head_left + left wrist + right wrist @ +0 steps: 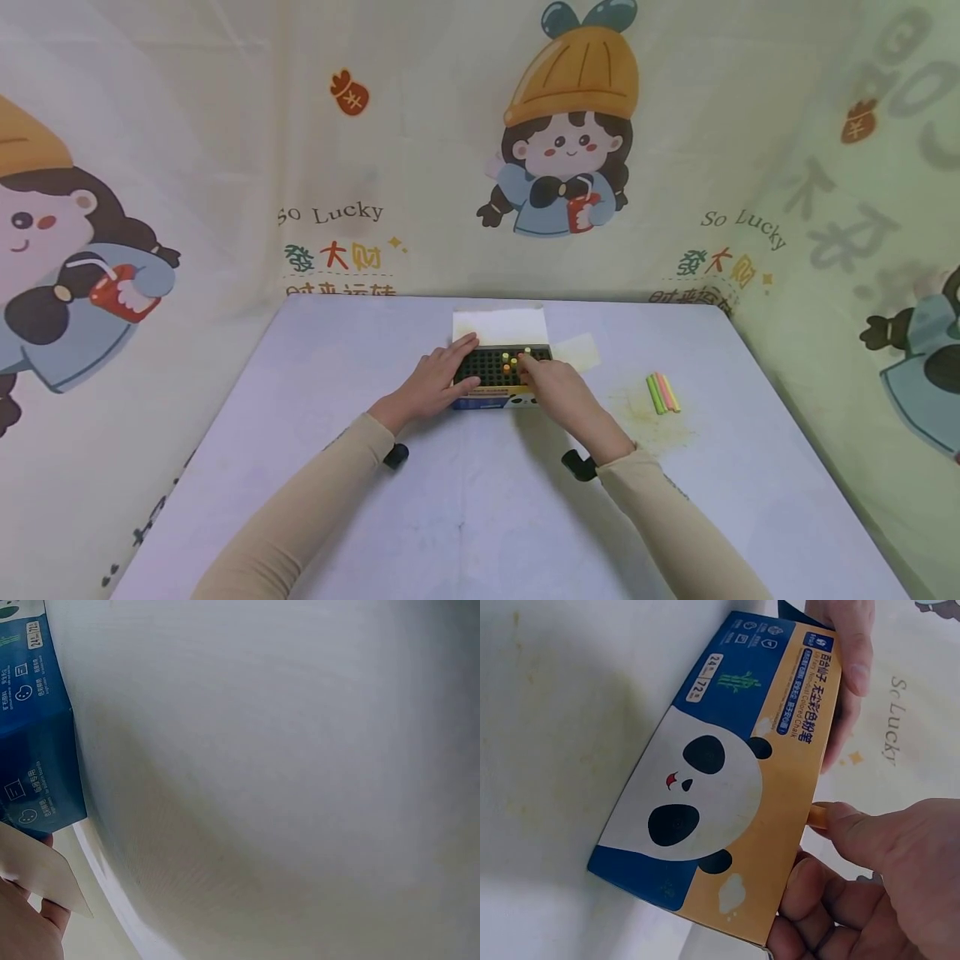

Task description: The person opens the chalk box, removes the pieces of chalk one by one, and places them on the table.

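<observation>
A chalk box (787, 787) with a panda on its blue and orange front stands on the table, its top open on a black holder (480, 364) full of holes. Several colored chalk ends (507, 360) poke out of the holder's right part. My left hand (431, 385) grips the box by its left end, thumb near the front and fingers toward the back. With thumb and index finger, my right hand (566, 396) pinches an orange chalk stick (818, 817) at the top of the box; its lower part is hidden behind the front panel.
To the right of the box lie several green, pink and yellow chalk sticks (663, 393) side by side, with yellowish dust around them. The white box flap (500, 325) extends behind the holder. A printed cloth (427, 150) hangs behind the table (360, 333).
</observation>
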The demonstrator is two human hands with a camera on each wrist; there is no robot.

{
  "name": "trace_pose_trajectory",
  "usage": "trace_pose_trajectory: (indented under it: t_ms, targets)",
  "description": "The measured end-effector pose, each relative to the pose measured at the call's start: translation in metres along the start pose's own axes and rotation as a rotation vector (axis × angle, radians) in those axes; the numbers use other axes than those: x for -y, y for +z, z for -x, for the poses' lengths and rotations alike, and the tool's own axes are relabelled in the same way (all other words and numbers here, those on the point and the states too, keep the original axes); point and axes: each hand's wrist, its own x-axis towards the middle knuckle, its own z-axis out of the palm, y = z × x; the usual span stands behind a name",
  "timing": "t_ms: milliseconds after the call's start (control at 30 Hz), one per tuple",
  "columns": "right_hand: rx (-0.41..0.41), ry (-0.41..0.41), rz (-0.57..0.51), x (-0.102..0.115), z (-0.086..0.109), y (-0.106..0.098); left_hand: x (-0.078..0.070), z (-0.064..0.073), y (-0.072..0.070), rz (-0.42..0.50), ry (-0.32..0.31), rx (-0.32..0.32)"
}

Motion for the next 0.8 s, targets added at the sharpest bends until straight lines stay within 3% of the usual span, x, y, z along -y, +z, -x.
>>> trace_pose_trajectory:
  t_ms: [267,467,700,800]
  targets:
    - [0.015,-0.028,-0.019,0.0008,0.0012,-0.0022,-0.002,0.001,-0.0014,0.0,0.009,-0.005]
    - [0.038,0.028,-0.095,-0.0015,0.0011,-0.0027,-0.0013,0.0004,-0.001,-0.003,0.002,-0.002]
    - [0.036,-0.049,-0.12,-0.006,0.0014,-0.0052,0.001,-0.0007,0.0002,0.005,0.001,-0.001]
    - [0.065,-0.032,-0.156,-0.0073,0.0012,-0.007,0.0012,0.0002,0.0001,0.007,0.006,0.001]
